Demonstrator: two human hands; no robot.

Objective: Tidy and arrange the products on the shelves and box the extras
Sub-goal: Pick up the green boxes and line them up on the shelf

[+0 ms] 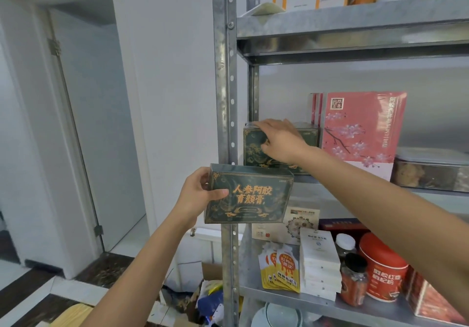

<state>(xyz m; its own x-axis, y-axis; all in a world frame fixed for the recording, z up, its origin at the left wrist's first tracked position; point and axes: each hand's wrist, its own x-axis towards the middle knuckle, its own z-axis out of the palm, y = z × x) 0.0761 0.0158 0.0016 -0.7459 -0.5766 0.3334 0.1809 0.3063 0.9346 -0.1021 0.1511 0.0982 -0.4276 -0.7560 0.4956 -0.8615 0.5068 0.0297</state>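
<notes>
My left hand [200,194] grips the left end of a dark green box with gold lettering [253,196], held in the air in front of the metal shelf rack's upright post [225,93]. My right hand [279,141] reaches onto the middle shelf [431,192] and grips a second dark green box [253,149] standing there at the left end, fingers over its top edge and thumb on its front face. Pink blossom-print boxes [363,128] stand upright just right of it.
A clear lidded tub [431,169] sits at the right of the middle shelf. The lower shelf holds yellow pouches [281,270], stacked white boxes [319,265], a red canister [383,273] and jars. An open cardboard box [210,273] with items lies on the floor left of the rack.
</notes>
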